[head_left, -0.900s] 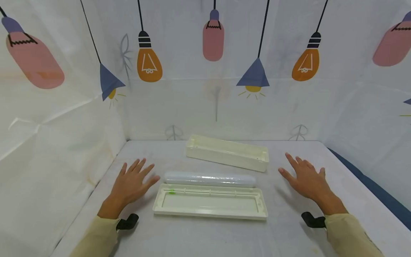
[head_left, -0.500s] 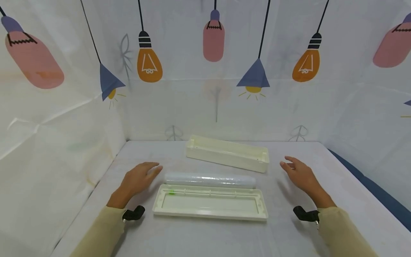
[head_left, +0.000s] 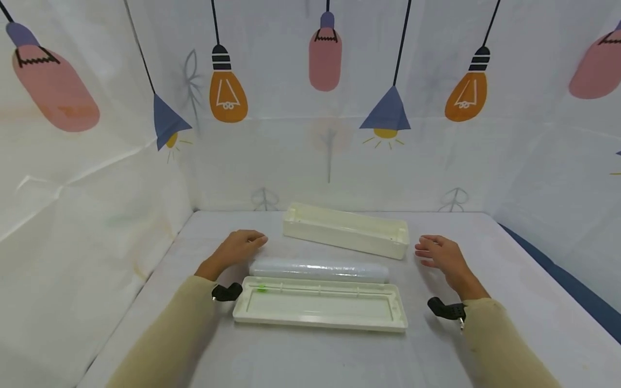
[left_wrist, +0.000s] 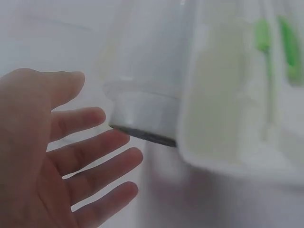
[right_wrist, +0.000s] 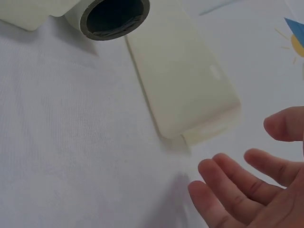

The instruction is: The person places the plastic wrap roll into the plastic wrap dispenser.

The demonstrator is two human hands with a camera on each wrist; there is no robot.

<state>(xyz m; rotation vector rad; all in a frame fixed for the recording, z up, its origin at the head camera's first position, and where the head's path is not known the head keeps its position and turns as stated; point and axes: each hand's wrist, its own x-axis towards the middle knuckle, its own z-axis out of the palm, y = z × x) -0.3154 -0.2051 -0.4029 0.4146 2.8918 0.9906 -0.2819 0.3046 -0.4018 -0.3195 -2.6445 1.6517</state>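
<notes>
A roll of clear plastic wrap [head_left: 317, 269] lies crosswise on the table; its hollow core [right_wrist: 116, 18] shows in the right wrist view. In front of it rests a shallow cream lid [head_left: 320, 307], inner side up, with a green piece [left_wrist: 262, 35] near its left end. Behind the roll stands a long, open cream box [head_left: 344, 231], set at a slant. My left hand [head_left: 237, 247] hovers by the roll's left end, fingers extended and holding nothing. Near the box's right end, my right hand [head_left: 443, 260] is held with fingers loosely bent, touching nothing.
The table [head_left: 310, 361] has a white cloth. White sheeting [head_left: 271, 161] printed with hanging lamps encloses the back and sides. A dark blue strip [head_left: 563, 269] runs along the right edge. Black wrist mounts [head_left: 227, 292] jut from both sleeves.
My left hand has moved right and forward, toward the roll's left end. My right hand has shifted left toward the box, its fingers now less spread. Roll, lid and box have stayed put.
</notes>
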